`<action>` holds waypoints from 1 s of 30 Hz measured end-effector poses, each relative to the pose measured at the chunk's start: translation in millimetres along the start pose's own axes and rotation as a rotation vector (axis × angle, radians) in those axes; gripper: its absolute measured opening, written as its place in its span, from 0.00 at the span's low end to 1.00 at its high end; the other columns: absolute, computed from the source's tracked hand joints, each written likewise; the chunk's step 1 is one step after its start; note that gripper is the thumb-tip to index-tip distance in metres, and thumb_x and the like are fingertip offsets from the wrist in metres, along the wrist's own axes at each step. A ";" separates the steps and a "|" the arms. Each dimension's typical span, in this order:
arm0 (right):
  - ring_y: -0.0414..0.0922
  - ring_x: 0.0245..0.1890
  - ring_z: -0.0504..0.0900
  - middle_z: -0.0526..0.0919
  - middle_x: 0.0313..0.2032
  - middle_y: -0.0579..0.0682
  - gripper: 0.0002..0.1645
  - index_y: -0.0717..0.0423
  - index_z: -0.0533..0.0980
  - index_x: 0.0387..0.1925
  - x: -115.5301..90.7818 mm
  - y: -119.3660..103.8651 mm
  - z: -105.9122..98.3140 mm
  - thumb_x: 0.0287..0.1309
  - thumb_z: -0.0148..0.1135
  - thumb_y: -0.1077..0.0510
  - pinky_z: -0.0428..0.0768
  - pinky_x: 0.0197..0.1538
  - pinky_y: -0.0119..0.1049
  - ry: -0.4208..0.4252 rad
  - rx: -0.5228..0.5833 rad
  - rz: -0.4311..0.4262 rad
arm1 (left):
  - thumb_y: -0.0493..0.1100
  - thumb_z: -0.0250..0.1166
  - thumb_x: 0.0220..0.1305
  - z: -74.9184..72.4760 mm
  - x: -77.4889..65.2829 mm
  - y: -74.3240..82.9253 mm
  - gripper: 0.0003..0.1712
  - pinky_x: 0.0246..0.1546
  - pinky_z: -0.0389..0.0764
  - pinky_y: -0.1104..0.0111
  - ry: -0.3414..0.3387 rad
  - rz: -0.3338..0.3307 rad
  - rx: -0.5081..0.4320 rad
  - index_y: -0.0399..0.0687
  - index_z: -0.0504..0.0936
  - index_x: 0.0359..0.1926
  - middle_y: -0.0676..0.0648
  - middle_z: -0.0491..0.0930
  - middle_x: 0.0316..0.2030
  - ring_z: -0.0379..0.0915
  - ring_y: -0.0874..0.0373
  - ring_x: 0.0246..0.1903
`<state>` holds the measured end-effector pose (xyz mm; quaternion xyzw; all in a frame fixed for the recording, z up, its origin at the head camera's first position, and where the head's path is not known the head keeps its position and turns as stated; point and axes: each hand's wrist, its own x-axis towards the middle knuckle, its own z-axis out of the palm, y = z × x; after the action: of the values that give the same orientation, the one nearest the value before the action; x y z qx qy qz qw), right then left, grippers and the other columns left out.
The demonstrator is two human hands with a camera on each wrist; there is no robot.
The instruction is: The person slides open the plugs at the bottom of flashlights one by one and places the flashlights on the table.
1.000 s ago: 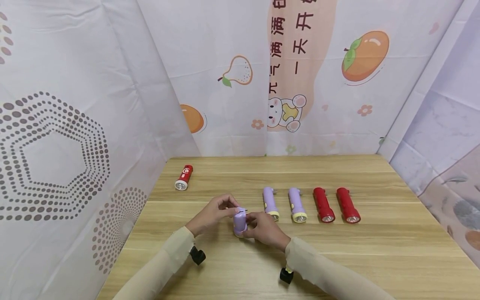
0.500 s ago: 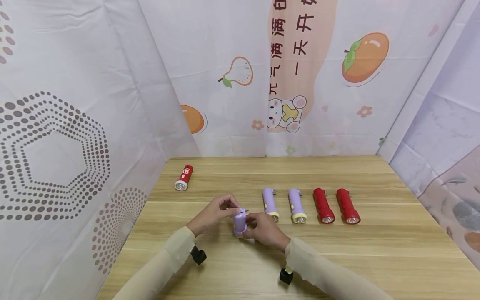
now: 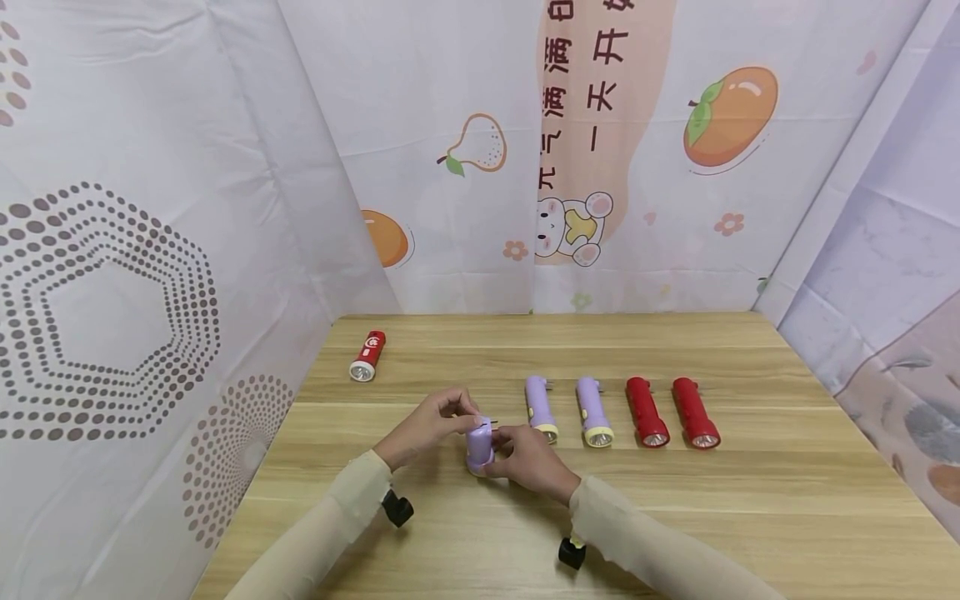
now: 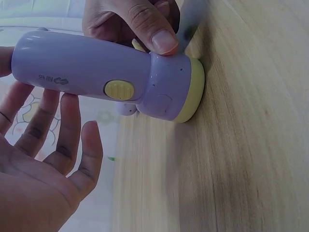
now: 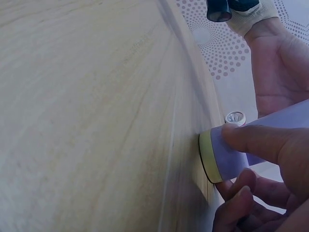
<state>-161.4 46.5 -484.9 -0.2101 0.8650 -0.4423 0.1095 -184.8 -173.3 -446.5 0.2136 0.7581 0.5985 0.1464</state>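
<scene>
A lilac flashlight [image 3: 479, 446] stands head down, its pale yellow rim at the tabletop. Near its upper end, my left hand [image 3: 435, 427] grips it with thumb and fingers. My right hand [image 3: 534, 461] pinches the wide head low down. A ribbed yellow switch [image 4: 119, 90] on the lilac body shows in the left wrist view, where the right thumb [image 4: 164, 42] presses on the head. Metal plug prongs stick out at the top. From the right wrist, the yellow rim [image 5: 208, 155] appears close to the wood; contact is hard to tell.
Right of my hands lie two lilac flashlights [image 3: 538, 402] [image 3: 592, 407] and two red flashlights [image 3: 647, 408] [image 3: 696, 410] in a row. A red flashlight with a white rim [image 3: 369, 354] lies at the far left. Patterned curtains [image 3: 450, 233] bound the wooden table [image 3: 795, 492] behind and at the sides.
</scene>
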 end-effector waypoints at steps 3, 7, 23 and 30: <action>0.43 0.40 0.83 0.87 0.39 0.44 0.23 0.55 0.85 0.44 0.2 -0.8 -0.1 0.47 0.83 0.50 0.79 0.42 0.37 0.002 -0.011 0.001 | 0.42 0.69 0.70 0.2 0.8 -0.6 0.08 0.55 0.72 0.56 -0.004 0.014 -0.008 0.41 0.80 0.39 0.47 0.81 0.42 0.76 0.51 0.47; 0.43 0.41 0.83 0.87 0.39 0.44 0.24 0.55 0.85 0.45 0.2 -2.0 -0.4 0.48 0.83 0.50 0.79 0.43 0.39 -0.001 -0.012 0.008 | 0.41 0.69 0.70 0.7 0.6 1.0 0.08 0.55 0.72 0.56 0.000 0.016 -0.004 0.41 0.79 0.38 0.47 0.81 0.41 0.76 0.51 0.46; 0.43 0.38 0.83 0.87 0.38 0.46 0.24 0.57 0.86 0.44 1.8 -3.6 2.9 0.46 0.83 0.52 0.78 0.39 0.36 -0.005 0.013 -0.001 | 0.41 0.69 0.70 0.9 1.5 1.2 0.12 0.56 0.72 0.56 -0.009 0.027 0.017 0.42 0.75 0.34 0.46 0.81 0.41 0.76 0.50 0.47; 0.43 0.38 0.82 0.87 0.38 0.45 0.24 0.56 0.86 0.45 1.0 -4.1 3.1 0.47 0.83 0.52 0.78 0.37 0.35 -0.004 0.028 -0.006 | 0.48 0.69 0.70 -1.9 -3.3 -4.5 0.08 0.51 0.76 0.57 0.005 0.055 0.100 0.51 0.81 0.40 0.48 0.82 0.42 0.77 0.50 0.46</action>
<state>-160.0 41.8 -483.4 -0.2120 0.8579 -0.4543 0.1129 -183.5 -177.5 -450.6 0.2398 0.7812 0.5644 0.1170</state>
